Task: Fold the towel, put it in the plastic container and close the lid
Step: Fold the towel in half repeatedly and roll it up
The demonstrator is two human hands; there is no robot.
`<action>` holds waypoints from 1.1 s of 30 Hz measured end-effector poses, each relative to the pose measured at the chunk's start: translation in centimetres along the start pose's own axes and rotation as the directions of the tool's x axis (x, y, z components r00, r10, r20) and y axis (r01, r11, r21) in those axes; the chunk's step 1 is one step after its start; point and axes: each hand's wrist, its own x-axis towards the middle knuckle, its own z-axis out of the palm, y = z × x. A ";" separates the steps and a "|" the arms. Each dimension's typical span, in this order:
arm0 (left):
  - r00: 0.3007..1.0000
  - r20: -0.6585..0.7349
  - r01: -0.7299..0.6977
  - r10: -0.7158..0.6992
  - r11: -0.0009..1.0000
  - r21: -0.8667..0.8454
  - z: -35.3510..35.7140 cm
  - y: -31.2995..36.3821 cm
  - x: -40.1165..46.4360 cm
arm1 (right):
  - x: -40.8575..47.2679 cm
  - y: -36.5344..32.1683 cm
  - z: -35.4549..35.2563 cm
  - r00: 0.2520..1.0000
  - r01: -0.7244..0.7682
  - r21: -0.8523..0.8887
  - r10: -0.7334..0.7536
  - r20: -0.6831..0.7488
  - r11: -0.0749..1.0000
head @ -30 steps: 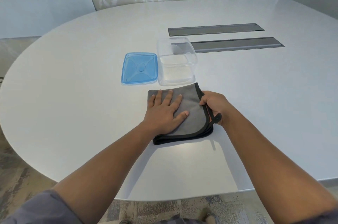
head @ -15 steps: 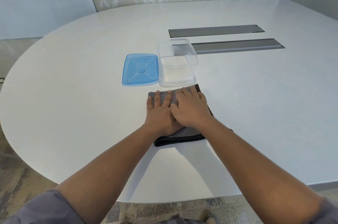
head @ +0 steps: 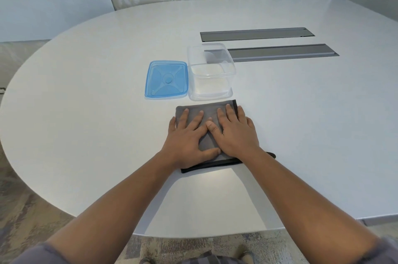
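Observation:
A grey towel (head: 207, 110) with black trim lies folded into a small square on the white table. My left hand (head: 189, 141) rests flat on its left half, fingers spread. Beside it, my right hand (head: 235, 134) presses flat on the right half; the two hands touch near the thumbs. A black loop of the towel pokes out by my right wrist. Just beyond the towel stands the clear plastic container (head: 212, 91), open and empty. Its blue lid (head: 165, 79) lies flat on the table to the container's left.
Two long grey cable hatches (head: 280, 52) are set into the white table (head: 86, 113) behind and right of the container. The table's curved near edge runs under my forearms. Patterned carpet and my shoes show below.
My right hand let go of the towel's right edge, came over onto the towel and now lies flat beside the left hand. The left hand stayed pressed on the towel.

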 end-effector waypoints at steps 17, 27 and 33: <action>0.913 -0.106 0.268 -0.395 0.773 -0.575 -2.5 -3.5 0.1 | 0.2 -2.2 0.8 0.998 -0.055 0.030 0.054 0.030 0.998; 0.925 0.093 0.316 -0.367 0.614 -0.723 -4.6 -3.0 -0.4 | -0.7 -7.1 -0.9 0.998 0.058 0.868 -0.056 -0.035 0.494; 0.952 0.099 0.282 -0.290 0.703 -0.653 -4.7 -3.0 -0.7 | -0.4 -7.9 0.2 0.999 0.021 0.940 -0.030 -0.011 0.341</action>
